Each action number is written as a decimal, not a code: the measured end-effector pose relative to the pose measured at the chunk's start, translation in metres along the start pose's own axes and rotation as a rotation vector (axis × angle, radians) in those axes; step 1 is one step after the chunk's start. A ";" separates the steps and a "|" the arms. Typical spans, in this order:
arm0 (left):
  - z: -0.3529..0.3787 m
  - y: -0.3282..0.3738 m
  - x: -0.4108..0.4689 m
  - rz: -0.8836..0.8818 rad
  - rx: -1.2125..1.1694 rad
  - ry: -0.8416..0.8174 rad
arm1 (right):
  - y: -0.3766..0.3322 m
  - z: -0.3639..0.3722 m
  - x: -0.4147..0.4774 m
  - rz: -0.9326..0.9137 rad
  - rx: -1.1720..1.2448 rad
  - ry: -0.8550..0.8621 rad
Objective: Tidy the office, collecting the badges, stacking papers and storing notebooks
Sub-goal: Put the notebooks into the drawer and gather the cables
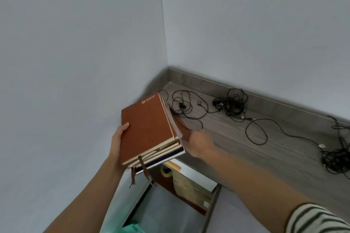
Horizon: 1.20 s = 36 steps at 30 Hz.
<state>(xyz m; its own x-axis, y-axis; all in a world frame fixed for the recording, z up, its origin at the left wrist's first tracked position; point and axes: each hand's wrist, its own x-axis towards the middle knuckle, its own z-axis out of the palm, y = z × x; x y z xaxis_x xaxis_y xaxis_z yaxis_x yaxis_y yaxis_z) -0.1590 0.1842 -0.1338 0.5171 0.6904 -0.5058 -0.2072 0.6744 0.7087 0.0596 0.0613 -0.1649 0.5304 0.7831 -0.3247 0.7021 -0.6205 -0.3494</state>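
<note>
A stack of notebooks (149, 128) with a brown cover on top hangs tilted in the room's corner, above an open drawer (191, 185). My left hand (118, 141) grips the stack's left edge, thumb on the top cover. My right hand (199, 143) holds the stack's right side from below; its fingers are hidden behind the books and blurred. Brown ribbon markers (141, 168) dangle from the stack's near end.
Tangled black cables (230, 105) and further cable bundles (339, 157) lie on the grey wood-grain surface (236, 138) along the wall. The open drawer holds a tape roll (166, 171) and paper items. Something green (130, 229) shows at the bottom edge.
</note>
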 end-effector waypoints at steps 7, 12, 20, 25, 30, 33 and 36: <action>-0.044 0.001 -0.009 0.008 -0.021 0.054 | -0.003 0.006 0.025 0.176 0.296 -0.030; -0.042 -0.001 -0.006 -0.020 -0.019 0.051 | 0.001 0.000 0.040 0.329 0.779 -0.072; -0.030 -0.004 -0.002 -0.054 -0.048 -0.047 | 0.042 -0.106 0.049 0.410 1.401 -0.008; -0.012 -0.018 0.004 -0.108 -0.037 -0.056 | 0.067 -0.147 0.027 0.487 1.688 -0.199; 0.008 -0.040 0.010 -0.178 -0.001 -0.031 | 0.034 -0.116 -0.010 0.324 1.687 -0.206; 0.017 -0.046 0.010 -0.217 -0.013 -0.068 | 0.017 -0.085 -0.024 0.176 1.483 -0.135; 0.019 -0.049 0.012 -0.185 -0.070 -0.096 | 0.010 -0.059 -0.039 0.085 1.235 -0.079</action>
<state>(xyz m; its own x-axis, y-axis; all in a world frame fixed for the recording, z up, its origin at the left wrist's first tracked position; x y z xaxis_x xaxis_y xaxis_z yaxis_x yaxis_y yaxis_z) -0.1267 0.1548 -0.1650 0.6276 0.5274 -0.5727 -0.1570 0.8063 0.5703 0.0741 0.0267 -0.1038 0.4924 0.7600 -0.4242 -0.2735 -0.3276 -0.9044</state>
